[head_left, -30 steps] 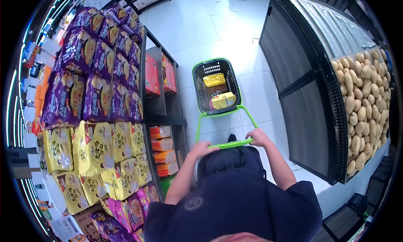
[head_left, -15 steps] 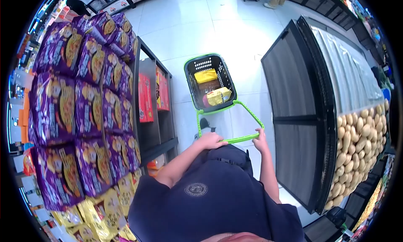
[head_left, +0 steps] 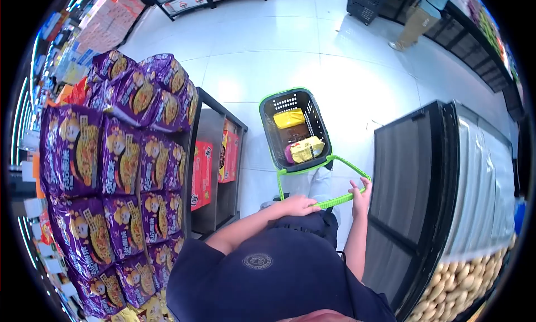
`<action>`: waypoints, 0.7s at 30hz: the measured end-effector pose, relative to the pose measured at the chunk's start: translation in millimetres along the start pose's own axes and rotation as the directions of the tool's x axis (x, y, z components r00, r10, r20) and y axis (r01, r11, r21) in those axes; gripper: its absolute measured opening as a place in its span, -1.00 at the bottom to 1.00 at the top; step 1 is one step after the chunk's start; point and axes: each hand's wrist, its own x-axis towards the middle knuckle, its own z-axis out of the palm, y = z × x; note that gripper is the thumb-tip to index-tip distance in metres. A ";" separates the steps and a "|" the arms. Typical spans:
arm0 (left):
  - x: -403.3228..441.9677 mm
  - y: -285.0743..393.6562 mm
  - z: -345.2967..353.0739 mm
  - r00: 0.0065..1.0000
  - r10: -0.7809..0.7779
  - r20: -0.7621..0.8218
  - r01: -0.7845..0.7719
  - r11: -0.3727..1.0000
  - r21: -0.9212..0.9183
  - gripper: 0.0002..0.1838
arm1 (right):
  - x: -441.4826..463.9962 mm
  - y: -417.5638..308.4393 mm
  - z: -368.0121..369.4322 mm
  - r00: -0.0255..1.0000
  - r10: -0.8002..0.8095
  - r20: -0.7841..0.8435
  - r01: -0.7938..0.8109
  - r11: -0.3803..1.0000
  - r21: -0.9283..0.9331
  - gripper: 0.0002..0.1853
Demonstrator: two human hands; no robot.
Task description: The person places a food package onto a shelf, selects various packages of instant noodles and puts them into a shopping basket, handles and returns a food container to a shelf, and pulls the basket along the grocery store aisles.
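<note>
A black shopping basket [head_left: 269,138] with a green rim hangs in front of my legs, tilted so its inside faces me. In it lie a yellow packet [head_left: 288,118] and, nearer me, a pale yellow printed packet [head_left: 307,149] with a pink-purple thing [head_left: 289,153] beside it. My left hand [head_left: 301,205] is closed around the near end of the green basket handle [head_left: 340,200]. At the handle's right corner, my right hand [head_left: 361,192] grips it more loosely, with some fingers lifted.
Purple snack bags [head_left: 120,205] are stacked at the left, beside a dark shelf with red boxes [head_left: 202,176]. On the right stands a dark display stand [head_left: 405,171] with potatoes [head_left: 463,286] and plastic bags [head_left: 484,182]. A person [head_left: 421,20] and another black basket [head_left: 364,5] are farther ahead.
I have moved forward along the aisle with the basket, so the shelves and potatoes slide back. The person ahead shows more fully. My right hand's fingers have loosened a little on the handle.
</note>
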 end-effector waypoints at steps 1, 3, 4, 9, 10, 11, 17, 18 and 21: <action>15.9 -0.5 -13.3 0.999 -0.017 -0.044 0.016 1.000 -0.007 -0.51 | 25.7 -13.1 6.0 0.999 -0.017 0.038 0.017 1.000 0.019 -0.41; 52.1 2.4 -38.2 0.990 -0.040 -0.138 0.034 0.998 -0.051 -0.55 | 75.6 -39.0 12.6 0.994 -0.016 0.111 0.013 1.000 0.021 -0.41; 69.1 4.6 -52.6 0.982 -0.061 -0.176 0.053 0.997 -0.050 -0.58 | 103.4 -55.6 18.5 0.987 -0.043 0.158 0.036 0.998 0.044 -0.42; 128.6 15.5 -115.0 0.946 -0.145 -0.288 0.105 0.983 -0.150 -0.57 | 210.5 -114.6 49.8 0.942 0.010 0.336 0.017 0.997 -0.079 -0.32; 137.1 14.7 -119.2 0.937 -0.160 -0.311 0.103 0.976 -0.192 -0.56 | 227.8 -125.3 59.8 0.928 0.024 0.372 0.013 0.995 -0.098 -0.32; 149.3 8.1 -127.1 0.938 -0.197 -0.286 0.151 0.973 -0.174 -0.56 | 243.1 -134.8 68.8 0.910 0.012 0.414 0.031 0.995 -0.098 -0.31; 200.3 -12.0 -198.2 0.899 -0.273 -0.341 0.219 0.957 -0.187 -0.55 | 340.2 -149.3 110.7 0.907 0.071 0.415 0.020 0.977 -0.212 -0.25; 208.9 -19.9 -214.2 0.897 -0.290 -0.333 0.255 0.956 -0.146 -0.54 | 355.8 -148.5 118.3 0.921 0.090 0.379 0.032 0.952 -0.303 -0.22; 222.1 -38.0 -246.6 0.916 -0.279 -0.287 0.234 0.955 -0.183 -0.55 | 381.0 -148.9 141.3 0.912 0.174 0.372 -0.045 0.942 -0.331 -0.26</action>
